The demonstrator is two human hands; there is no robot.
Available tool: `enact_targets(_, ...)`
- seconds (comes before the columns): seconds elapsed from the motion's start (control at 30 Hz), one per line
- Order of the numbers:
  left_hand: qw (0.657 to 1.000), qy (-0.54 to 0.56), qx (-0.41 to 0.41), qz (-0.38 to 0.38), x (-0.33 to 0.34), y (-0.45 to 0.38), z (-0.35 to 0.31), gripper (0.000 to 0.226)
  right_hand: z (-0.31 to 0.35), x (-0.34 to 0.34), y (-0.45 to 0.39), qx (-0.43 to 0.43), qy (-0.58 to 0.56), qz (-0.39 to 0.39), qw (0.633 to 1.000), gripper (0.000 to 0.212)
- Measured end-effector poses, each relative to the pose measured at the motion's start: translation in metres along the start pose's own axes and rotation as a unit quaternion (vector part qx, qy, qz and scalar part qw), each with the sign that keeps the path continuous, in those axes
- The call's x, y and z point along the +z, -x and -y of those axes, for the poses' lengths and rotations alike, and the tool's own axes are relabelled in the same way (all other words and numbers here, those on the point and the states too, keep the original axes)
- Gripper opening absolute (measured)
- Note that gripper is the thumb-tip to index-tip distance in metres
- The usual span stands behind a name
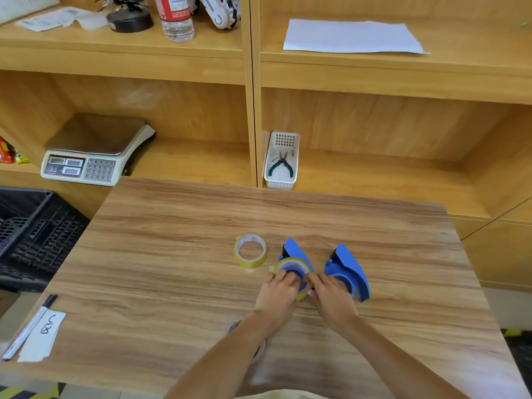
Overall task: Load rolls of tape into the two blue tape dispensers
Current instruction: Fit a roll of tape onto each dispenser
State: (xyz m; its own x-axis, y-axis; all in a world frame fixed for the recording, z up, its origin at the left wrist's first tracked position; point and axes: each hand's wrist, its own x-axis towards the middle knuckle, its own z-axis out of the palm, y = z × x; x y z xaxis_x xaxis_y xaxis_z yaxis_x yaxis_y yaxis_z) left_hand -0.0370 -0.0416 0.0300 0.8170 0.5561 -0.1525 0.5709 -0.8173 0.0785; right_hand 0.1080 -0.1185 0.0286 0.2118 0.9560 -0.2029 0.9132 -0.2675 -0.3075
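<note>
Two blue tape dispensers (298, 259) (349, 270), two yellowish tape rolls (250, 250) (290, 269) in plain sight, two hands (277, 295) (331, 298), one scale (92, 151), one pen (28, 326), one bottle (175, 17), one basket (282, 161), one pair of pliers (281, 165) were seen.

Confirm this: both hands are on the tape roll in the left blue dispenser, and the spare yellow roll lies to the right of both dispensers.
Wrong on one point. In the head view the spare yellow roll lies left of both dispensers, not right. The rest holds: the left hand and right hand are on the tape roll in the left blue dispenser.
</note>
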Motion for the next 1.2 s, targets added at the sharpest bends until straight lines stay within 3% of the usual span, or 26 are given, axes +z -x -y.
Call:
enact_targets(0.8, 0.997, 0.048, -0.001, 0.063, 0.024, -0.022, 0.004, 0.056, -0.003, 0.006, -0.026, 0.012, 0.030, 0.074, 0.997, 0.035)
enact_targets(0.93, 0.997, 0.055, 0.038, 0.032, 0.027, -0.024, 0.016, 0.055, -0.003, 0.005, -0.030, 0.012, 0.015, 0.061, 0.998, 0.031)
enact_targets(1.0, 0.997, 0.058, 0.045, -0.030, 0.026, -0.024, 0.028, 0.045, -0.004, 0.001, -0.033, 0.009, 0.002, 0.045, 0.999, 0.024)
enact_targets(1.13, 0.988, 0.062, -0.067, -0.127, 0.014, -0.027, 0.065, 0.029, -0.013, -0.010, -0.038, 0.017, -0.082, -0.001, 0.996, 0.016)
enact_targets(1.2, 0.988, 0.054, -0.126, -0.066, 0.007, -0.029, 0.085, 0.037, -0.020, -0.015, -0.038, 0.030, -0.094, -0.009, 0.995, 0.017)
